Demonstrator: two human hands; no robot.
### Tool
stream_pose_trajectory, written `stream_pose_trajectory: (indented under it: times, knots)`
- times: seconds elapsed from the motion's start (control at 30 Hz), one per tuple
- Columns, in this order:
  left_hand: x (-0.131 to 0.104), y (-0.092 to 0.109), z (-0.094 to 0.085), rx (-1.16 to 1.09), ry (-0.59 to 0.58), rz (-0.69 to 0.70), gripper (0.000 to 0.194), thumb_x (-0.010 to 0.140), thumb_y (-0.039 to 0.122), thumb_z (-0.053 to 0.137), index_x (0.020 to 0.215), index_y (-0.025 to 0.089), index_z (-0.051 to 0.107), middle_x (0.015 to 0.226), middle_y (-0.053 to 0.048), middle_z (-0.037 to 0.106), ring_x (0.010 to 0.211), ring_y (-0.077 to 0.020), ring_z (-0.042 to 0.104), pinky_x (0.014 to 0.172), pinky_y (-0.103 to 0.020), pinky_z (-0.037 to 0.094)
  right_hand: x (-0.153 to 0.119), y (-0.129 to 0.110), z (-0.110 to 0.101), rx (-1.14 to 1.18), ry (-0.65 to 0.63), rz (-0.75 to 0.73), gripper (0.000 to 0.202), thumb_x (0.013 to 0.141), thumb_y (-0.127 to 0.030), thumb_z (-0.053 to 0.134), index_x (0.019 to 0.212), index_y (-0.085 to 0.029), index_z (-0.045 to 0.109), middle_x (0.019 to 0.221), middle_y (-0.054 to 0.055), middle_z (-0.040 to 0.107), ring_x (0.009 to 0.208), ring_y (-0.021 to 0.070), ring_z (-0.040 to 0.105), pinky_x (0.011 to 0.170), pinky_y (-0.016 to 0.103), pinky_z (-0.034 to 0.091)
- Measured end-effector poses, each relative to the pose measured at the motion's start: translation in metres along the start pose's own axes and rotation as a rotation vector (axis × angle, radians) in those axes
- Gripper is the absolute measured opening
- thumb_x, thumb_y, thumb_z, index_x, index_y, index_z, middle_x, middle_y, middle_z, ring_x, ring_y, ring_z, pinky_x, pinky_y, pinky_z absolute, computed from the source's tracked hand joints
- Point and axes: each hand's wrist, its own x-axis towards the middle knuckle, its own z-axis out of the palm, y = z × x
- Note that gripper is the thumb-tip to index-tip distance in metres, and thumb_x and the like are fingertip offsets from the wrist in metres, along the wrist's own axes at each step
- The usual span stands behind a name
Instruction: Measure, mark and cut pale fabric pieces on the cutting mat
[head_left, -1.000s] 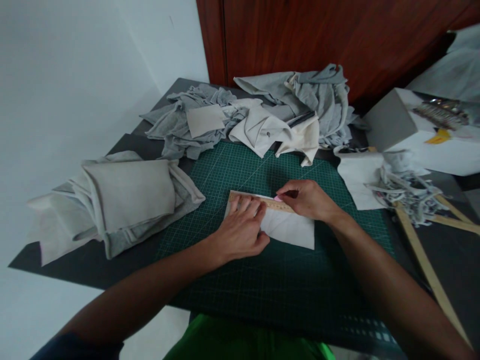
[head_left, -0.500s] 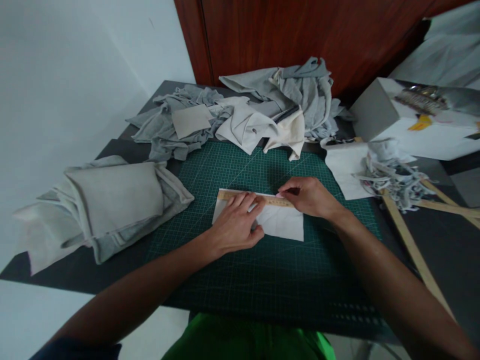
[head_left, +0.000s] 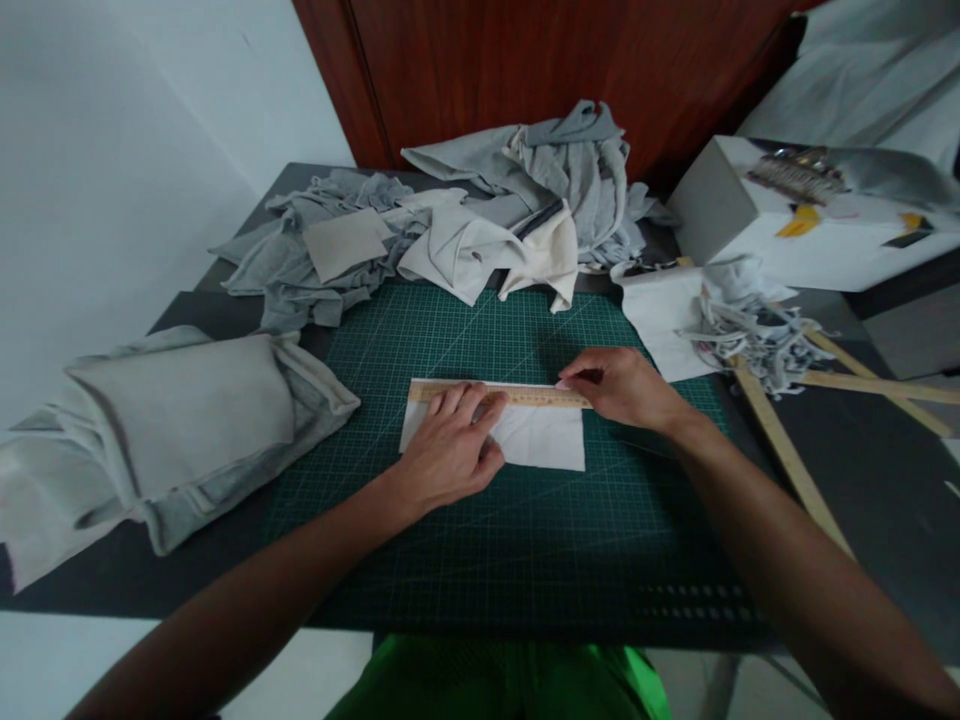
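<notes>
L hand [head_left: 450, 455] lies palm down, fingers a bit spread, not gripping; tips press wooden ruler [head_left: 532, 397] onto white cloth [head_left: 544, 438], thumb out to the side near cloth's lower part. R hand [head_left: 626, 388] has thumb & index pinched shut w/ pink chalk [head_left: 562, 384] btwn them, at ruler's top edge near its R end; other fingers curled, details hard to see. Cloth lies flat on green mat [head_left: 480, 550], ruler along its far edge, w/ a thin strip of cloth showing beyond. Vs 1 s ago: chalk & R hand are further R along the ruler, from abt mid-length to near the R end; L fingers now sit slightly further in from ruler's L end, so more of that end shows. Ruler stays along same cloth edge. View has also swung R, so everything on the bench [head_left: 90, 580] sits further L in frame. Folded cloth stack [head_left: 195, 415] is L of mat, grey cloth pile [head_left: 285, 260] at the back, tangle of strips [head_left: 757, 335] to the R beside wood sticks [head_left: 787, 455], white box [head_left: 810, 240] behind. None of these look handled.
</notes>
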Motion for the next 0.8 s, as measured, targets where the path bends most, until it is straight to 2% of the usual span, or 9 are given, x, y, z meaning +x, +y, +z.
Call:
stream_pose_trajectory:
  times: [0.13,0.37,0.6,0.8]
  knots:
    - [0.001,0.0,0.001,0.0,0.014,-0.014,0.058,0.094,0.029,0.053,0.151,0.018,0.052,0.149,-0.017,0.051,0.134,-0.0376,0.047,0.112,-0.056,0.04,0.002,-0.005,0.004,0.022,0.001,-0.017,0.012,0.09,-0.025,0.07,0.091,-0.024,0.082,0.097,0.004,0.081,0.083,0.0187,0.075,0.078,0.032,0.058]
    - [0.001,0.0,0.002,0.012,0.006,0.001,0.058,0.094,0.03,0.052,0.15,0.015,0.052,0.146,-0.018,0.052,0.132,-0.0373,0.047,0.111,-0.057,0.04,-0.012,0.013,-0.01,-0.006,0.033,0.024,0.013,0.091,-0.027,0.069,0.09,-0.023,0.081,0.095,0.005,0.081,0.085,0.0208,0.075,0.076,0.034,0.057]
    - [0.002,0.0,0.001,0.01,0.004,-0.019,0.057,0.094,0.029,0.052,0.15,0.016,0.054,0.147,-0.017,0.052,0.131,-0.0374,0.048,0.111,-0.057,0.041,-0.013,0.014,-0.006,0.01,0.035,0.023,0.013,0.092,-0.028,0.069,0.091,-0.024,0.081,0.096,0.004,0.081,0.085,0.0203,0.074,0.079,0.034,0.057]
    - [0.002,-0.001,0.001,-0.004,0.003,-0.017,0.056,0.094,0.029,0.053,0.149,0.017,0.055,0.144,-0.017,0.053,0.13,-0.0369,0.049,0.11,-0.057,0.042,-0.023,0.023,-0.023,-0.016,0.074,0.102,0.011,0.089,-0.029,0.071,0.087,-0.024,0.081,0.091,0.003,0.081,0.079,0.0204,0.073,0.074,0.034,0.057]
